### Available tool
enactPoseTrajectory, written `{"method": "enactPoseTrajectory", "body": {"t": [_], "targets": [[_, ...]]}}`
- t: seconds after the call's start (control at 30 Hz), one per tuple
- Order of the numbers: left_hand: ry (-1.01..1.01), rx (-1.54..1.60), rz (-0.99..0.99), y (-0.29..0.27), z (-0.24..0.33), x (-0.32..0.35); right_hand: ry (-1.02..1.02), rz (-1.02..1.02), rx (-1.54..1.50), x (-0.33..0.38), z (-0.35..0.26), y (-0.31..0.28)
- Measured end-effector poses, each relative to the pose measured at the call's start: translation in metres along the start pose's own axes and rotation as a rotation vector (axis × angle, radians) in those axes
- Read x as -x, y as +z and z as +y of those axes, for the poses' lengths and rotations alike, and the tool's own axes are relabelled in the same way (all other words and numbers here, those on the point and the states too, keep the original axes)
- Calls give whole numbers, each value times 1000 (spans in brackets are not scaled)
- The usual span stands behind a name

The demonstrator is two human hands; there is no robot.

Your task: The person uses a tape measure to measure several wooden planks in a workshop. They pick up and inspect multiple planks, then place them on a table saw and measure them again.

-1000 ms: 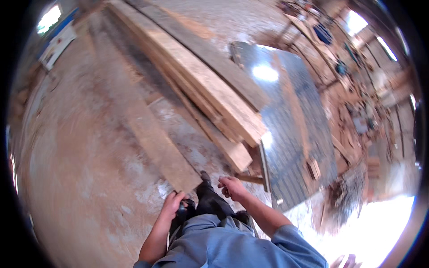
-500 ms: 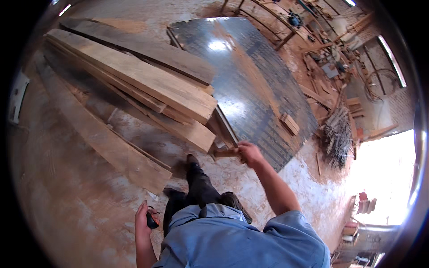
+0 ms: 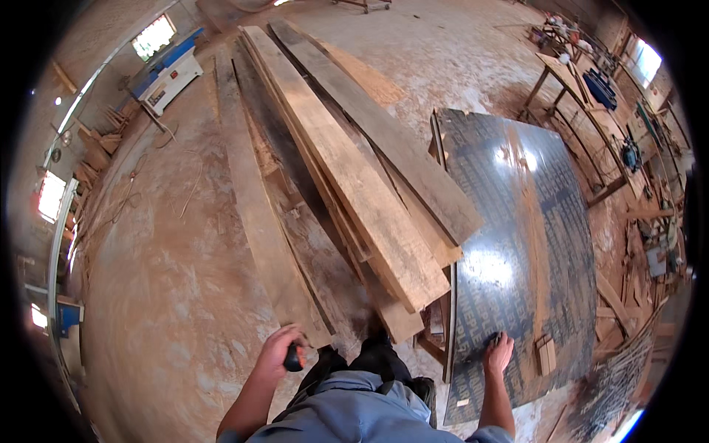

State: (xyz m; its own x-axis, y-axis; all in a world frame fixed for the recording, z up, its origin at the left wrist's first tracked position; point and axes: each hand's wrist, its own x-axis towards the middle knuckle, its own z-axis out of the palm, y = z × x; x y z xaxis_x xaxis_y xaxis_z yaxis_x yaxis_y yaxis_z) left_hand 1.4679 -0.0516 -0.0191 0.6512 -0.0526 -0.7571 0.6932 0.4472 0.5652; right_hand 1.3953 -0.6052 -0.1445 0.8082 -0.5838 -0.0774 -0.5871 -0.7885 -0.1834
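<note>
My left hand (image 3: 279, 350) is closed around a small black-and-orange tape measure (image 3: 293, 357), beside the near end of a long weathered board (image 3: 269, 255). My right hand (image 3: 499, 353) is over the near part of a dark, glossy printed panel (image 3: 484, 214). Its fingers are curled together, with something small and dark (image 3: 490, 339) at their tips that I cannot make out. Just right of that hand lie a few short wood blocks (image 3: 546, 356) on the panel. A thick pale plank (image 3: 354, 177) tops the lumber stack between my hands.
A darker plank (image 3: 384, 140) overhangs the panel's left edge. Sawdust (image 3: 528, 221) streaks the panel. A blue-and-white machine (image 3: 171, 77) stands far left, a workbench with tools (image 3: 583, 96) far right. A bundle of thin sticks (image 3: 617, 391) lies at the near right.
The view has swung left. My right hand has moved from the wood at the panel's near left edge to over the panel. My left hand has come forward beside the boards, still holding the tape measure.
</note>
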Motion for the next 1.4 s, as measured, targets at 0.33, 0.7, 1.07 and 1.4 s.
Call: {"method": "enactPoseTrajectory", "body": {"t": [0.33, 0.7, 1.07, 1.4], "targets": [[-103, -269, -198, 135, 0, -43, 161, -697, -1322, -29, -162, -65], [-162, -240, -117, 101, -2, -57, 196, -880, -1547, -37, -206, -67], [-211, -147, -25, 71, -17, -53, 250, -406, -1250, -211, -195, -15], [-176, 20, 295, 4, -35, -10, 535, -592, -1608, -285, -218, 42]]}}
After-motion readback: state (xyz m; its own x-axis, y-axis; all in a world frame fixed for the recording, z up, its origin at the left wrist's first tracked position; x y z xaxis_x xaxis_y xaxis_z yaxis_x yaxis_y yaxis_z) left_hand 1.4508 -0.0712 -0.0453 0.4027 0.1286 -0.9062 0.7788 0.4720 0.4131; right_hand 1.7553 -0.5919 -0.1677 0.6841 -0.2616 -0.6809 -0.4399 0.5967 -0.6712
